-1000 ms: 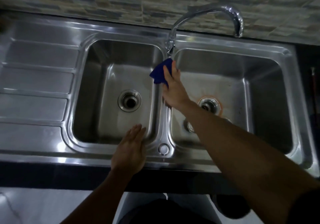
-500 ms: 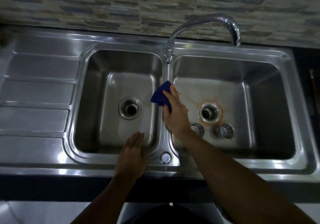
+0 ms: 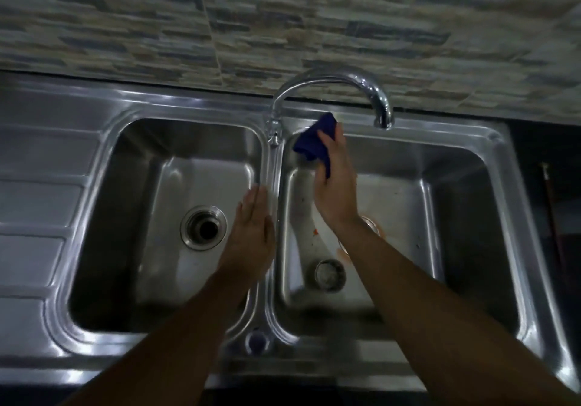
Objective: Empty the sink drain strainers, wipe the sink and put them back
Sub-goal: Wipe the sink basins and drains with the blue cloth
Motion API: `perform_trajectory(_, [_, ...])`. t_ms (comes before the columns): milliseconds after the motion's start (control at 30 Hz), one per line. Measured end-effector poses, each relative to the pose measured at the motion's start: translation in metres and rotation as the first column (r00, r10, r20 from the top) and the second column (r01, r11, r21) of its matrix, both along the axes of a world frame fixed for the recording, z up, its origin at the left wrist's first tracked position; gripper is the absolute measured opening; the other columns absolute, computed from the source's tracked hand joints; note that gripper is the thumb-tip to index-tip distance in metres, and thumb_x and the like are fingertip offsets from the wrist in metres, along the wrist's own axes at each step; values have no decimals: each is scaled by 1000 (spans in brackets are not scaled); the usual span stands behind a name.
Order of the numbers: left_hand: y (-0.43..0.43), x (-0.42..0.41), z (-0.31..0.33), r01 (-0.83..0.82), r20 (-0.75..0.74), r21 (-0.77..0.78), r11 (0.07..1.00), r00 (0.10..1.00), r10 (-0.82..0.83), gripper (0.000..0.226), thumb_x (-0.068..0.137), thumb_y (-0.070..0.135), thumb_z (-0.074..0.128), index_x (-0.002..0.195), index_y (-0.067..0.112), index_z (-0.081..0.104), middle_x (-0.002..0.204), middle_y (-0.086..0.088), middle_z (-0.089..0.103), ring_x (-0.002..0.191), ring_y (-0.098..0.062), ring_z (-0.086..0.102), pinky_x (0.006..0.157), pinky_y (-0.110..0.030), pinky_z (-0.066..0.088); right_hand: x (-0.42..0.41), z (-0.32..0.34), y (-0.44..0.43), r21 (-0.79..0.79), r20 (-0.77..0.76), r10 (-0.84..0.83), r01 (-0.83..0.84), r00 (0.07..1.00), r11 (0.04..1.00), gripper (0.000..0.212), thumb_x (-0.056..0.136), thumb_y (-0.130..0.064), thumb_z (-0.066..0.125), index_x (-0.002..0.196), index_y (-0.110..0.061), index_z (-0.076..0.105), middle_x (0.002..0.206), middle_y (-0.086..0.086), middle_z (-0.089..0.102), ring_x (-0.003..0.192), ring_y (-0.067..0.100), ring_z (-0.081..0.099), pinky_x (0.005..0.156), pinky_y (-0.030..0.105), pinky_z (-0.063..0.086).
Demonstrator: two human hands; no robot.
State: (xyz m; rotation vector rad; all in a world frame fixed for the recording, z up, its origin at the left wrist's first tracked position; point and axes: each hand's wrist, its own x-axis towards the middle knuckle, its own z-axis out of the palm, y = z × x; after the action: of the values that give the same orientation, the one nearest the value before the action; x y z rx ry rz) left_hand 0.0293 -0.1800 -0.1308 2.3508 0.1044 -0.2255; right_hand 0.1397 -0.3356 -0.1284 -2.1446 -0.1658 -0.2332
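A steel double sink [image 3: 490,154] fills the view. My right hand [image 3: 336,185] holds a dark blue cloth [image 3: 314,143] against the far left corner of the right basin, just below the faucet [image 3: 330,81]. My left hand [image 3: 251,232] lies flat with fingers together on the divider between the basins. The left basin's drain [image 3: 203,228] stands open without a strainer. One strainer [image 3: 328,274] lies loose on the floor of the right basin near its front. My right forearm hides most of the right drain [image 3: 372,226], which has an orange stain around it.
A ribbed draining board [image 3: 34,204] extends to the left of the basins. A stone-patterned tiled wall [image 3: 283,21] rises behind the sink. A dark counter strip [image 3: 553,201] lies at the right edge. A small round hole cover [image 3: 257,341] sits on the front rim.
My right hand moved the blue cloth from the divider up into the right basin's far left corner. My left hand slid from the front rim onto the divider. The view shifted closer.
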Motion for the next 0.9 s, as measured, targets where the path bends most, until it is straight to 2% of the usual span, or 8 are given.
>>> perform_trajectory(133, [-18, 23, -15, 52, 78, 170, 984, 995, -66, 65, 105, 19, 32, 160, 9, -1, 168, -8, -12, 155, -19, -16, 129, -39, -5, 43, -3, 15, -206, -51, 163, -170, 985, 964, 62, 91, 11, 58, 148, -5, 43, 162, 19, 23, 153, 37, 14, 123, 48, 24])
perform_trajectory(267, [-23, 38, -25, 91, 114, 372, 924, 983, -143, 64, 103, 28, 25, 159, 6, 3, 168, -17, -5, 156, -28, -9, 128, -46, 0, 65, -21, 15, -418, -33, 288, -275, 957, 866, 58, 95, 8, 52, 150, -6, 41, 163, 16, 23, 153, 37, 13, 125, 45, 16])
perform_trajectory(333, [-22, 40, -30, 98, 129, 407, 908, 978, -164, 64, 103, 31, 24, 159, 7, 6, 168, -17, 0, 157, -29, -4, 128, -48, 4, 76, -28, -2, -573, -56, 349, -316, 936, 756, 65, 96, 5, 49, 155, -14, 30, 166, 9, 16, 153, 33, 15, 124, 42, 21])
perform_trajectory(400, [-23, 41, -33, 83, 147, 410, 908, 977, -155, 66, 103, 32, 31, 159, 4, 12, 167, -18, 6, 157, -30, 1, 128, -47, 8, 84, -30, -37, -608, -87, 367, -341, 926, 717, 67, 93, 6, 50, 154, -17, 35, 165, 9, 19, 151, 37, 22, 118, 48, 33])
perform_trajectory(533, [-29, 42, -34, 55, 188, 419, 906, 971, -146, 67, 100, 28, 42, 156, -2, 22, 165, -23, 18, 156, -33, 12, 127, -50, 16, 82, -27, -152, -683, -45, 191, -170, 981, 710, 63, 89, 8, 57, 148, -11, 46, 160, 14, 30, 151, 38, 22, 120, 48, 28])
perform_trajectory(667, [-30, 44, -33, 75, 192, 440, 895, 966, -176, 68, 98, 26, 44, 156, -2, 22, 164, -25, 20, 155, -37, 13, 122, -54, 23, 75, -20, -226, -692, -102, -106, 6, 989, 722, 65, 91, 8, 54, 150, -14, 42, 164, 12, 25, 153, 35, 13, 118, 54, 30])
perform_trajectory(800, [-33, 43, -30, 80, 155, 483, 872, 972, -175, 74, 94, 28, 47, 156, -4, 20, 163, -26, 18, 155, -39, 12, 123, -53, 22, 81, -20, -179, -700, -159, -292, 101, 943, 707, 70, 93, 7, 45, 156, -14, 26, 167, 12, 8, 154, 37, 0, 120, 53, 24])
perform_trajectory(900, [-34, 43, -27, 78, 156, 485, 871, 972, -174, 73, 95, 25, 47, 156, -5, 19, 164, -26, 17, 155, -39, 11, 124, -52, 21, 78, -19, -118, -659, -141, -151, 21, 978, 752, 69, 92, 3, 47, 156, -13, 28, 166, 16, 11, 153, 39, 4, 123, 52, 15])
